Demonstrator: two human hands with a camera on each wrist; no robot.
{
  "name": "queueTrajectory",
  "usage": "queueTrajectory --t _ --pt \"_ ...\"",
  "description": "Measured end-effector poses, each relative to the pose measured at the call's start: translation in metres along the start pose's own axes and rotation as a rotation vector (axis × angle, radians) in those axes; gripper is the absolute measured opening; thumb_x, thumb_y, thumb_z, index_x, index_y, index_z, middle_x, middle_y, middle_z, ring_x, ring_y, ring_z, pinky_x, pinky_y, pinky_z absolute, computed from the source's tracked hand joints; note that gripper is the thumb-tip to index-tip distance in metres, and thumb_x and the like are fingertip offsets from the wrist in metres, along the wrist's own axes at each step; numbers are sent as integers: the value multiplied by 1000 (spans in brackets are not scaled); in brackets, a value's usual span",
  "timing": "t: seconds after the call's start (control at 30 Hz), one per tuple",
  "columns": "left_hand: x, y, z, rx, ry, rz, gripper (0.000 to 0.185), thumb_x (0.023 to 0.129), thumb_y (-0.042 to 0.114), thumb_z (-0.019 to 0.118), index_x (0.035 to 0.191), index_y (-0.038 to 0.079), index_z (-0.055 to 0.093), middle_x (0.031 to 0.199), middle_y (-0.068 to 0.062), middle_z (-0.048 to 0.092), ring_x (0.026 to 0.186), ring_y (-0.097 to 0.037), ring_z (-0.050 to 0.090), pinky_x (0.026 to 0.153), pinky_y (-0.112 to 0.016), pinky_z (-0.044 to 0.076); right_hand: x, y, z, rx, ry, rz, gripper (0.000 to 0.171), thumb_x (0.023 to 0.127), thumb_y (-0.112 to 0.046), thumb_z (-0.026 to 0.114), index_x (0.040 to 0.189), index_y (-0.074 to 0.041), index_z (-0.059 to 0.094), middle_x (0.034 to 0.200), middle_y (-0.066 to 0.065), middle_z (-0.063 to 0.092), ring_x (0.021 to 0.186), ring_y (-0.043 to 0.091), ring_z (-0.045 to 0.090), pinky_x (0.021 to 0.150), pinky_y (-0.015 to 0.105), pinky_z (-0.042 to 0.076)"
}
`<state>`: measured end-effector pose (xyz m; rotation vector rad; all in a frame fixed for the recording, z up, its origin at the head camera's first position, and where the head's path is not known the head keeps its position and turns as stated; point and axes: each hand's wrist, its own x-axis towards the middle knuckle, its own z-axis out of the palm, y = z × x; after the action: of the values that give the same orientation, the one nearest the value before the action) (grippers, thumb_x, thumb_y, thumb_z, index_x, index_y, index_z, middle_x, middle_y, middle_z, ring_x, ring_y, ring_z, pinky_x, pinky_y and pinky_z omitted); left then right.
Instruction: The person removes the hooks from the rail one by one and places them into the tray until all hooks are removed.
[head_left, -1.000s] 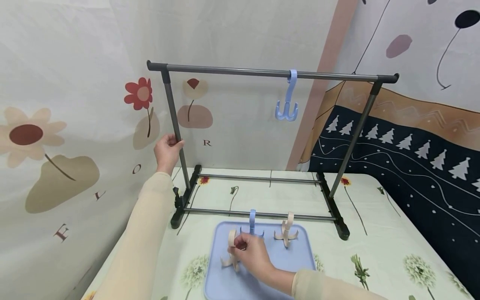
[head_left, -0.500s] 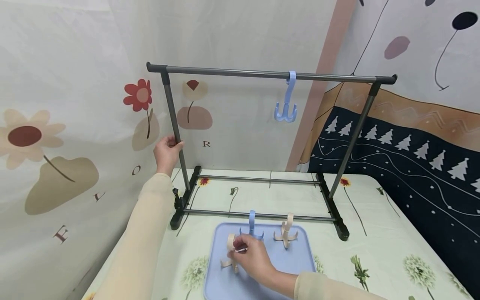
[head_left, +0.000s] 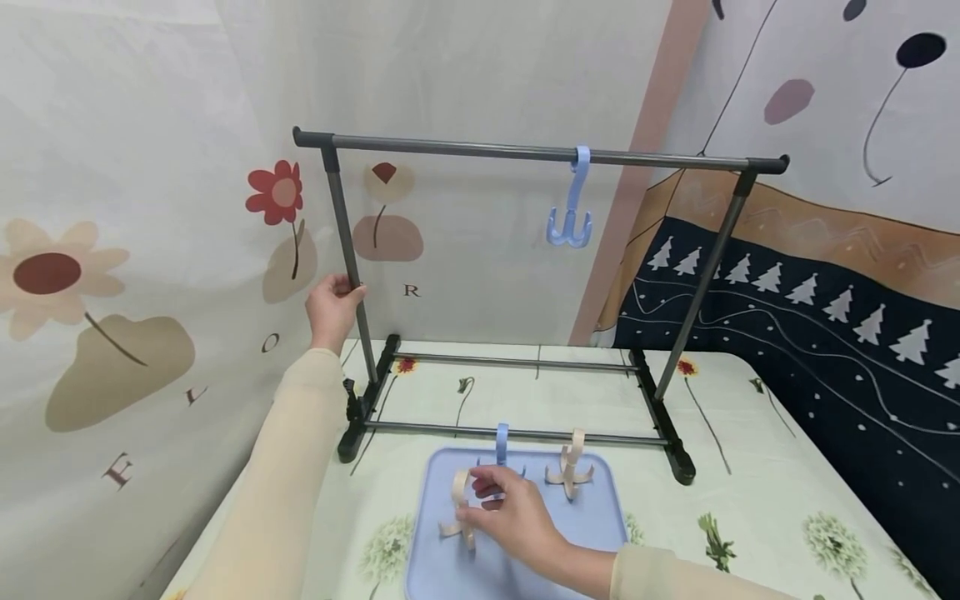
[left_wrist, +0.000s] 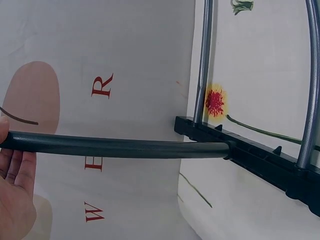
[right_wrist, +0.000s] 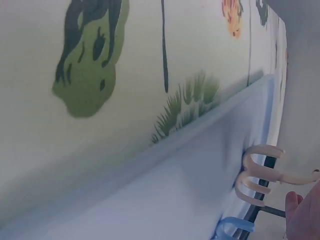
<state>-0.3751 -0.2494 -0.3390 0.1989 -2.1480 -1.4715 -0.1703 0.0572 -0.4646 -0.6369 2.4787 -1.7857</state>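
Note:
My left hand [head_left: 332, 310] grips the left upright post [head_left: 342, 225] of a dark metal garment rack [head_left: 465, 149]; the left wrist view shows thumb and fingers around the post [left_wrist: 120, 147]. Down at the blue tray [head_left: 420, 567], my right hand [head_left: 517, 517] is beside a beige pronged hanger hook [head_left: 460, 487] that stands upright on its prongs. Its thumb tip overlaps the hook's stem, with index finger and thumb spread apart. Behind that hand stands a blue hanger hook [head_left: 502, 442], partly hidden. Another beige hanger hook [head_left: 571, 467] stands at the tray's back right.
From the rack's top bar hangs a blue hanger hook [head_left: 573, 200], right of the middle. The rack's black feet [head_left: 678, 458] stand on a flowered tablecloth [head_left: 757, 517], behind the tray. Patterned cloths [head_left: 465, 75] hang at the back and sides.
My right hand's index finger and thumb have spread further apart beside the beige hanger hook, which stays in nearly the same place. The left hand keeps its grip on the post.

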Motion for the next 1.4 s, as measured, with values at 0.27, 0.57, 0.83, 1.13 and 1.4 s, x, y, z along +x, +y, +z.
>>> queueTrajectory --t 0.27,0.57,0.83,1.13,1.4 --pt "-3 -4 -1 9 -2 -7 28 97 19 67 120 3 62 116 -12 65 105 -23 61 94 -38 46 13 -20 -23 0 74 -27 51 82 -22 82 124 0 63 103 5 66 99 25 65 85 29 55" --pt "-6 -10 -3 21 -2 -13 28 96 18 67 119 2 62 115 -14 65 104 -25 61 93 -39 46 59 -71 -78 83 299 -96 40 90 -25 75 123 -7 63 111 7 67 106 19 62 88 26 53" --pt "-6 -11 -6 27 0 -18 29 97 18 67 121 2 61 116 -14 65 106 -26 59 95 -40 46 119 -115 -153 9 586 -247 40 94 -29 70 125 -4 62 114 9 65 104 16 61 92 25 50" --pt "-4 -8 -5 20 -5 -26 30 97 19 67 121 2 61 117 -13 64 106 -25 60 94 -39 46 169 -144 -192 -78 766 -200 45 95 -33 69 131 -7 60 119 9 62 108 15 59 94 25 48" --pt "0 -2 -3 4 -14 -26 32 97 21 66 122 2 61 118 -13 64 107 -26 60 96 -41 45 194 -157 -199 -127 816 -172 44 95 -32 69 129 -6 61 119 8 63 109 15 58 94 23 48"
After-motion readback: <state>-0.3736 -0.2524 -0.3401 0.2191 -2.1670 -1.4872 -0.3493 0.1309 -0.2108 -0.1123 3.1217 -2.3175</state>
